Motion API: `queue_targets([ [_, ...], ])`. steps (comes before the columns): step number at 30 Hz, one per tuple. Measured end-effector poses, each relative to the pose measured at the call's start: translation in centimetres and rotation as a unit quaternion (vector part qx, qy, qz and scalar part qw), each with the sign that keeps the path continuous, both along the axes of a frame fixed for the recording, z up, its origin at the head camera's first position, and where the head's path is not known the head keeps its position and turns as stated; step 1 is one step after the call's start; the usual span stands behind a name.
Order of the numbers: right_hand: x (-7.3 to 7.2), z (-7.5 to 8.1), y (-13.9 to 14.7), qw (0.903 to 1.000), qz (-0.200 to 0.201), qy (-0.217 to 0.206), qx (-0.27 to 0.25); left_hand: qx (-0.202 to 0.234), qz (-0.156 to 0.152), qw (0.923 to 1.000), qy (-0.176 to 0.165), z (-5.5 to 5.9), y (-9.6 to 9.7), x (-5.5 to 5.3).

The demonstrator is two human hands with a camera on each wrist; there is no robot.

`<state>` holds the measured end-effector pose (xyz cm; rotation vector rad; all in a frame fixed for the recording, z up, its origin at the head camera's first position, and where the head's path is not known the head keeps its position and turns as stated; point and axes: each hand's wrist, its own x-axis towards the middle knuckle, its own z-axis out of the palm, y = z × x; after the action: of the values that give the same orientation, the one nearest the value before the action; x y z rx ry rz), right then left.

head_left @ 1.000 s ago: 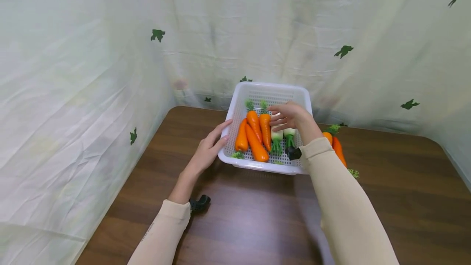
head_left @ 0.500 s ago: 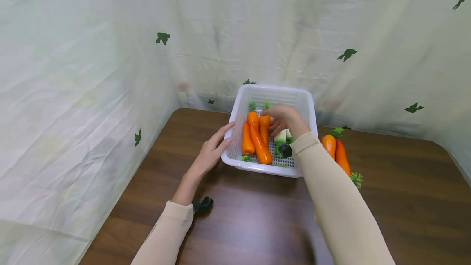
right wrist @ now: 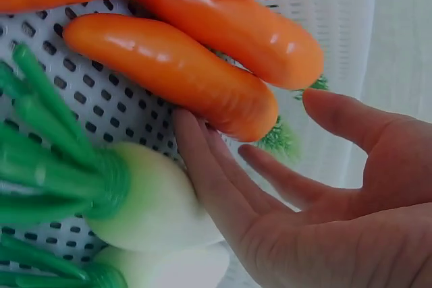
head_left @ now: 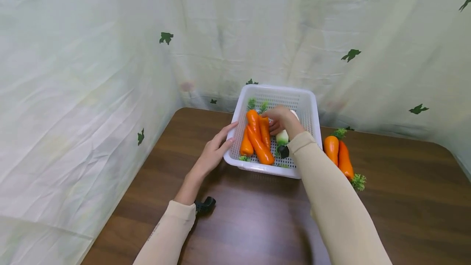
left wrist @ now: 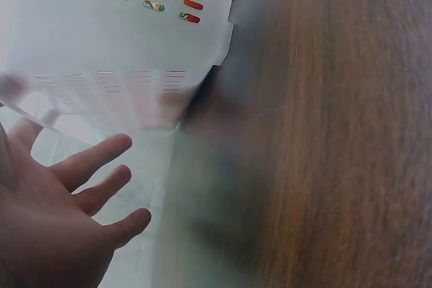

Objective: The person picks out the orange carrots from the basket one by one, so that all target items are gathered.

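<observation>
A white plastic basket stands on the brown table, with several orange carrots bunched in its left half. My left hand rests at the basket's left rim; in the left wrist view its fingers are spread beside the wall. Inside the basket, my right hand reaches down between the carrots and two white radishes with green stalks. Seen from the right wrist, its fingertips touch the side of the nearest carrot, the thumb stands apart near another carrot's thick end, and the fingers' backs lie against a radish.
Two more carrots with green tops lie on the table, right of the basket. A pale curtain with leaf prints hangs behind and to the left.
My right hand has moved lower and slightly left, from over the radishes to beside the carrots. The carrots have shifted closer together. My left hand stays at the rim.
</observation>
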<state>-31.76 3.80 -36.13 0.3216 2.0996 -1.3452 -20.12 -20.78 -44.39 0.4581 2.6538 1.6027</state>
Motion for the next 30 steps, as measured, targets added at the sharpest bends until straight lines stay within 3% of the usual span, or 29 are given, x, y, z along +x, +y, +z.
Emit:
queue_targets([
  [3,-0.1,-0.7,-0.3,0.9999,-0.004,-0.005,-0.013,0.001,0.0,1.0,0.005,-0.1,0.0,0.1],
  [9,-0.8,-2.3,-0.2,0.9942,-0.031,-0.071,-0.075,-0.003,0.0,1.0,0.004,-0.3,0.1,0.2],
  [12,-1.0,-2.5,-0.1,0.9917,-0.038,-0.081,-0.092,-0.002,0.0,1.0,0.009,-0.2,0.1,0.1],
  [20,-1.0,-1.6,0.5,0.993,-0.029,-0.07,-0.091,-0.002,0.001,0.9998,0.019,-0.1,0.1,-0.1],
  [30,0.0,0.5,2.5,0.9949,-0.005,0.0,-0.101,0.013,-0.005,0.9998,0.01,-0.2,-0.1,-0.1],
])
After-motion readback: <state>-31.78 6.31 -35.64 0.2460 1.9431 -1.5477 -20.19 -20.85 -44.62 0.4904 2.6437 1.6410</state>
